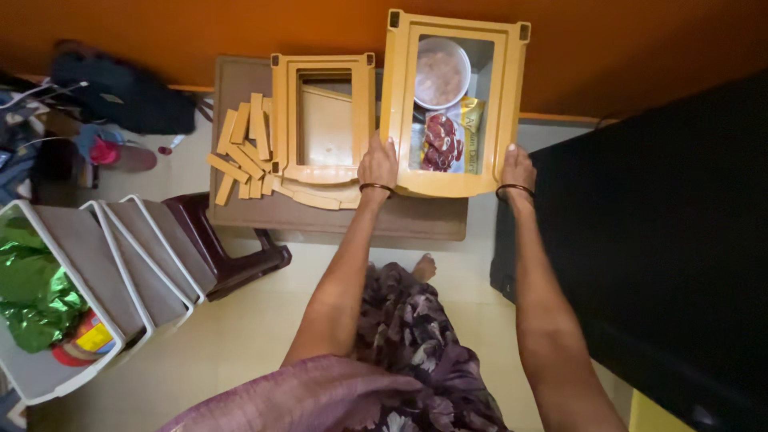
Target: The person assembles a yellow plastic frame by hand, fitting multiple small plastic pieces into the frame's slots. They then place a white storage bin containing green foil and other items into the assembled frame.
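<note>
A black cabinet fills the right side, its edge just beside the right forearm. A low brown desk stands against the orange wall; left of it white drawers lie stacked and tilted, the nearest holding green foil, with a dark stool between them and the desk. Over the desk's right end is a tan plastic drawer frame, grasped at its near corners: left hand and right hand, each grip clenched on the rim. Through its open middle show a white bowl and a red snack packet. A second tan frame touches it on the left, beside loose tan bars. Bare floor lies open below.
</note>
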